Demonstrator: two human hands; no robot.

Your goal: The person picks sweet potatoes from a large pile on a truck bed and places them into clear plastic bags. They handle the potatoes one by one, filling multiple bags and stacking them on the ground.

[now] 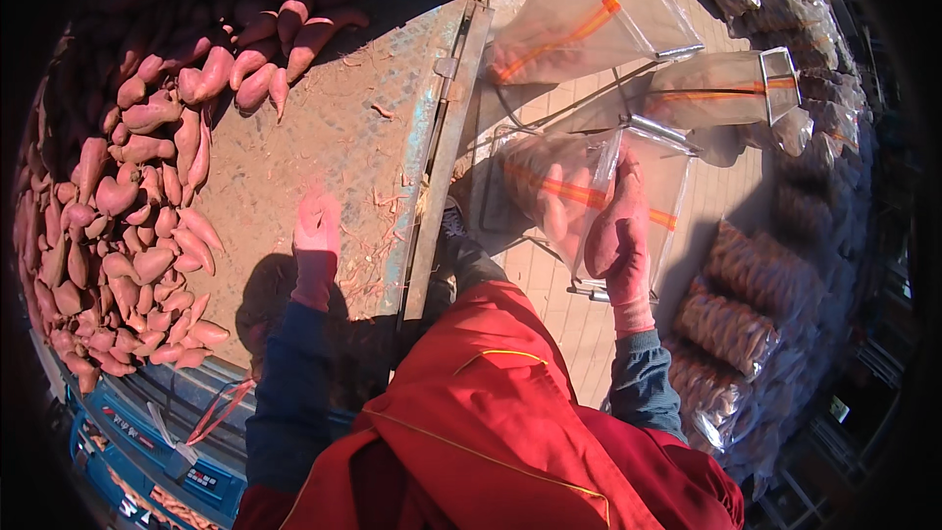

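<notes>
My right hand (631, 287), in a pink glove, holds a reddish sweet potato (607, 243) at the mouth of a clear plastic bag (670, 188) with an orange stripe. Several sweet potatoes (556, 206) show through the film of that bag. A metal frame (659, 134) spreads the bag's mouth. Over the soil-dusted truck bed (257, 169) is my left hand (318, 224), also in a pink glove, a little apart from the large heap of sweet potatoes (147, 265). Its fingers are blurred, and I see nothing clearly held in them.
Two more striped bags on frames, one partly filled (544, 51) and one farther right (706, 92), stand on the paving (589, 364). Filled bags (725, 324) are stacked along the right. A metal bed edge (441, 162) runs between my hands. Root scraps (386, 206) lie beside it.
</notes>
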